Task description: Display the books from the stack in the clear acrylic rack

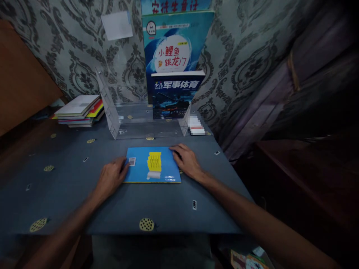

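Observation:
A thin blue book (140,172) lies flat on the cloth-covered table, its barcode, yellow text patch and small grey-white patch facing up. My left hand (111,175) is at the book's left edge, with the fingers closed on it near the barcode. At the far right corner, my right hand (187,160) has its fingers bent over the edge of the same book. Just behind stands a clear acrylic book rack (134,129). A dark blue book (172,99) with a tank on its cover leans at its right side, before a taller teal book (174,37).
A stack of books (77,108) sits at the back left of the table (112,213). Beside the rack's right end lies a blurred-out white item (197,125). Patterned wallpaper backs the table, and a curtain (260,82) hangs at right. More books (249,259) lie below the table edge.

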### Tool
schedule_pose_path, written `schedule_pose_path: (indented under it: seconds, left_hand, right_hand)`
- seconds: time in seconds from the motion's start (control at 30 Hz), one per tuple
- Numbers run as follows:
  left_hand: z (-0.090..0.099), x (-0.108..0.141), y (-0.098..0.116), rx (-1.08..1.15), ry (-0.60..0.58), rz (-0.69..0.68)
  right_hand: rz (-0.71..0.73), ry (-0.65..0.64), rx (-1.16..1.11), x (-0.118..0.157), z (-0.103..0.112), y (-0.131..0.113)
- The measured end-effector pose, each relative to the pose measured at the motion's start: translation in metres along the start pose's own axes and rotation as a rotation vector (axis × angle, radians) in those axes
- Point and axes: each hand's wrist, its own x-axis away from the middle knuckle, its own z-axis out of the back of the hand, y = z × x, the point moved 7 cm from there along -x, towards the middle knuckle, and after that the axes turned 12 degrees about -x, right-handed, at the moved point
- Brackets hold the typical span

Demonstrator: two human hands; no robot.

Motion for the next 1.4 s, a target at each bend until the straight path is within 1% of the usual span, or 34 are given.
schedule_pose_path:
  seconds: [0.17,0.27,0.37,0.43,0.5,0.6,0.67,0.73,0.8,0.83,0.9,0.97,1.03,1.1,1.17,1.27,1.4]
  left_hand:
    - [-0.005,-0.008,0.032,0.024,0.013,-0.096]
    - [-0.008,-0.014,0.045,0.029,0.018,-0.133]
    - [-0.007,-0.019,0.055,0.03,0.014,-0.187]
    - [-0.005,-0.022,0.06,-0.004,-0.008,-0.202]
    - [-0.004,-0.025,0.06,-0.064,-0.034,-0.179]
    - [-0.005,-0.026,0.057,-0.099,-0.025,-0.142]
    - [-0.006,-0.026,0.057,-0.081,0.013,-0.151]
    - [-0.008,-0.025,0.057,-0.065,0.038,-0.187]
    - [-0.01,-0.025,0.059,-0.059,0.037,-0.231]
    - [-0.011,-0.025,0.059,-0.056,0.03,-0.25]
    - [-0.013,-0.026,0.058,-0.054,0.021,-0.267]
    - [-0.014,-0.026,0.056,-0.052,0.027,-0.274]
    - [-0.015,-0.027,0.053,-0.048,0.04,-0.281]
    - [-0.017,-0.027,0.051,-0.033,0.057,-0.289]
    - [-0.017,-0.028,0.05,-0.009,0.079,-0.288]
    - [-0.017,-0.028,0.05,0.019,0.097,-0.287]
    - [-0.016,-0.028,0.051,0.009,0.118,-0.288]
  right_hand:
    - [-0.075,0.067,0.076,0.009,0.027,0.021]
    - [-0.113,0.088,0.147,0.01,0.039,0.03]
    - [-0.173,0.075,0.239,0.01,0.047,0.033]
    - [-0.218,0.049,0.295,0.01,0.049,0.032]
    - [-0.247,0.026,0.34,0.01,0.051,0.03]
    - [-0.245,0.029,0.386,0.009,0.052,0.021]
    - [-0.204,0.025,0.375,0.007,0.047,0.009]
    - [-0.116,-0.029,0.315,0.003,0.032,-0.01]
    - [0.018,-0.134,0.22,-0.001,0.007,-0.036]
    - [0.09,-0.211,0.167,-0.002,-0.008,-0.049]
    - [0.171,-0.308,0.065,-0.004,-0.035,-0.07]
    - [0.195,-0.34,0.019,-0.007,-0.055,-0.079]
    - [0.188,-0.337,0.01,-0.012,-0.065,-0.079]
    - [0.184,-0.334,0.003,-0.016,-0.068,-0.074]
    - [0.179,-0.332,-0.005,-0.018,-0.065,-0.067]
    - [0.142,-0.319,0.002,-0.018,-0.053,-0.056]
    - [0.054,-0.311,0.011,-0.012,-0.032,-0.039]
